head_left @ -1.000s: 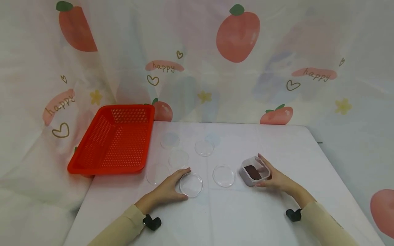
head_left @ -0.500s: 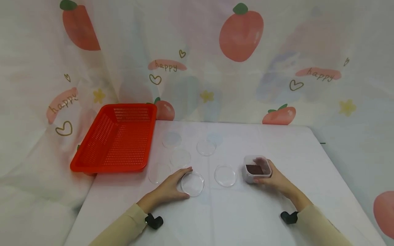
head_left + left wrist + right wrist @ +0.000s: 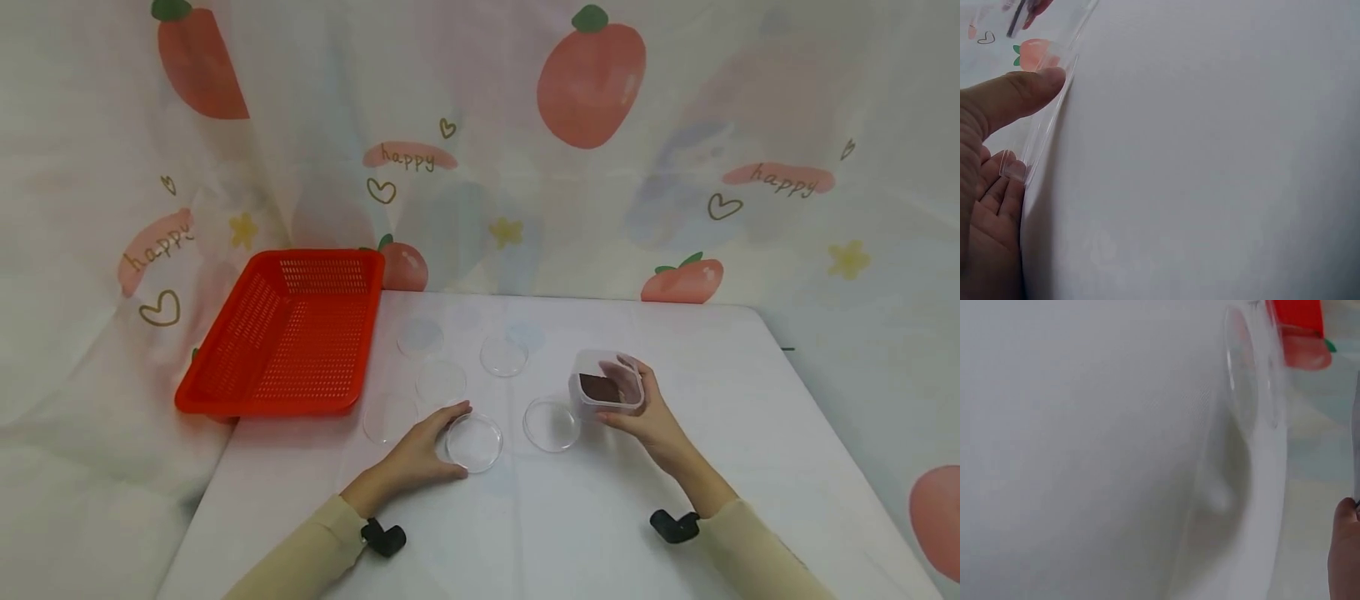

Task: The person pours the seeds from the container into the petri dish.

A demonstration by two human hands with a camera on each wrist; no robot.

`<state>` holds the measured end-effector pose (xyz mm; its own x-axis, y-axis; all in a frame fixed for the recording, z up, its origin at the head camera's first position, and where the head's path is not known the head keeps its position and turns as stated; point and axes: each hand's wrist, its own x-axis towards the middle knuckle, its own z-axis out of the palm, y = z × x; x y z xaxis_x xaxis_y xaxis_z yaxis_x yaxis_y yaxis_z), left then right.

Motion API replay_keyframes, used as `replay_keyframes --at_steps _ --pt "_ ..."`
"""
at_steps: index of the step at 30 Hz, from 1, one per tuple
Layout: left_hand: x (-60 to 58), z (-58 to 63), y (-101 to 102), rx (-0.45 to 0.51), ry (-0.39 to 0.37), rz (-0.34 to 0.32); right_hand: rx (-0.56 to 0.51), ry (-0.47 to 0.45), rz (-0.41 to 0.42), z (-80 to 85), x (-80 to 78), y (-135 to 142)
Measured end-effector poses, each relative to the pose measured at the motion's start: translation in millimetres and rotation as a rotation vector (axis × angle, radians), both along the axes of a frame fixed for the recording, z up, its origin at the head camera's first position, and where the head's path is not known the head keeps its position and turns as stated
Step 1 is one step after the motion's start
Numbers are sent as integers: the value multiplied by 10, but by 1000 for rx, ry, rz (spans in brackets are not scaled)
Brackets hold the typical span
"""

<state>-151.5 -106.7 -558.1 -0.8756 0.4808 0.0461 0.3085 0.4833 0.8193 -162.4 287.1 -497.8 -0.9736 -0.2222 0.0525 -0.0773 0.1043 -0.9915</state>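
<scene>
In the head view my left hand (image 3: 420,457) has its thumb and fingers around the rim of a clear petri dish (image 3: 475,443). The left wrist view shows the thumb (image 3: 1029,94) on one side of the dish's rim and the fingertips on the other. My right hand (image 3: 645,412) grips a square translucent plastic tub (image 3: 585,407), which holds a dark brown, soil-like material (image 3: 599,388). The tub is tilted slightly towards me, above the table and just right of another petri dish (image 3: 551,425). Only the right thumb (image 3: 1343,556) and the tub's edge show in the right wrist view.
Several more clear round dishes or lids, such as a far one (image 3: 504,356), lie on the white table (image 3: 570,533). A red perforated basket (image 3: 356,367) stands at the back left. Behind hangs a fruit-patterned curtain (image 3: 480,92).
My right hand has lifted the tub and carried it left, close to the right-hand petri dish. The left hand stays on its dish. The head view has shifted slightly.
</scene>
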Motion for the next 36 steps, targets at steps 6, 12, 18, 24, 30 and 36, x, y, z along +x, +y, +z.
replay_keyframes --at_steps 6,12,18,24,30,36 --pt "4 -12 73 6 -30 30 76 71 41 134 20 -285" --pt "0 -16 92 6 -43 45 160 140 68 156 46 -531" --pt "0 13 83 11 -57 45 320 133 59 141 76 -769" --pt "0 7 77 26 -40 35 387 199 65 116 101 -923" --pt "-8 -15 71 26 -38 33 499 263 53 159 133 -1033" --pt "-12 -9 72 11 -34 37 599 314 60 221 168 -1118"
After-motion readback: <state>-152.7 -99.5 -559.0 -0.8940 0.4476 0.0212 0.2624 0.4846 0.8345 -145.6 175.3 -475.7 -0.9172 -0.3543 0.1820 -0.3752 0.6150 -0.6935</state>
